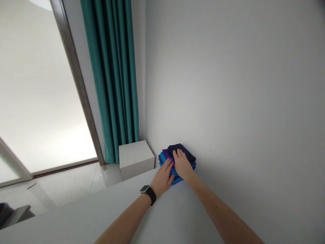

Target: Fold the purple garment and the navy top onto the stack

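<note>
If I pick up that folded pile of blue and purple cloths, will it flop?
Probably yes: the stack of folded cloths looks soft, giving under the left hand and right hand. It is likely light for its size. Its layers look loose, so they may slide apart.

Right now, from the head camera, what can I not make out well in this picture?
All from the head view:
The folded cloth stack: the left hand and right hand cover its middle, so the layers cannot be counted.
The watch face: too small to read.
The dark object: cut off by the left edge, kind unclear.
The teal curtain: its top is cut off by the upper edge.
</note>
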The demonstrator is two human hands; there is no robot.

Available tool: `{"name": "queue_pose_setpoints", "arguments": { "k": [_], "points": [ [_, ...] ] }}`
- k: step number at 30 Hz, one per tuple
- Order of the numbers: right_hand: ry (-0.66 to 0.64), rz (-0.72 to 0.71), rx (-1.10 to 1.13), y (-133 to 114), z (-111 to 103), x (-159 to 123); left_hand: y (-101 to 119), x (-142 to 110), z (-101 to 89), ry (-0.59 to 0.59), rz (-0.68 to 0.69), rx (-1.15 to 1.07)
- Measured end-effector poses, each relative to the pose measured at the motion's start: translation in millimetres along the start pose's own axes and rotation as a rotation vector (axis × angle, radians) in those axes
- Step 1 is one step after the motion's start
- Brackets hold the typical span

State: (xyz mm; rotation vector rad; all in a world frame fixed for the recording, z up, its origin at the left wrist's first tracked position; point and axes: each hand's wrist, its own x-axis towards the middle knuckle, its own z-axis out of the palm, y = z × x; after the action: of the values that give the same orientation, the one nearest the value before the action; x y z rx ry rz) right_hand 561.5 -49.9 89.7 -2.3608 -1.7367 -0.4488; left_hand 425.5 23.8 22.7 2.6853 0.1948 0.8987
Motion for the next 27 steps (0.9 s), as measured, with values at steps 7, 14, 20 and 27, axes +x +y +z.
{"name": "queue_pose_setpoints", "arguments": {
  "k": [7,14,20,27],
  "points": [
    [0.0,-0.081,0.085,25,-19,18,6,-9,-8.7,0.018,0.065,0.08],
    [-0.09,-0.207,0.114,37,-16,32,14,-13,-13.8,0.001,0.052,0.07],
    [-0.154,-0.191,0.117,31,-7,32,17,-11,-18.8,-0.027,0.061,0.065],
    [-0.153,-0.101,0.124,30,-12,33,14,-13,-15.4,-0.03,0.063,0.075]
  ]
}}
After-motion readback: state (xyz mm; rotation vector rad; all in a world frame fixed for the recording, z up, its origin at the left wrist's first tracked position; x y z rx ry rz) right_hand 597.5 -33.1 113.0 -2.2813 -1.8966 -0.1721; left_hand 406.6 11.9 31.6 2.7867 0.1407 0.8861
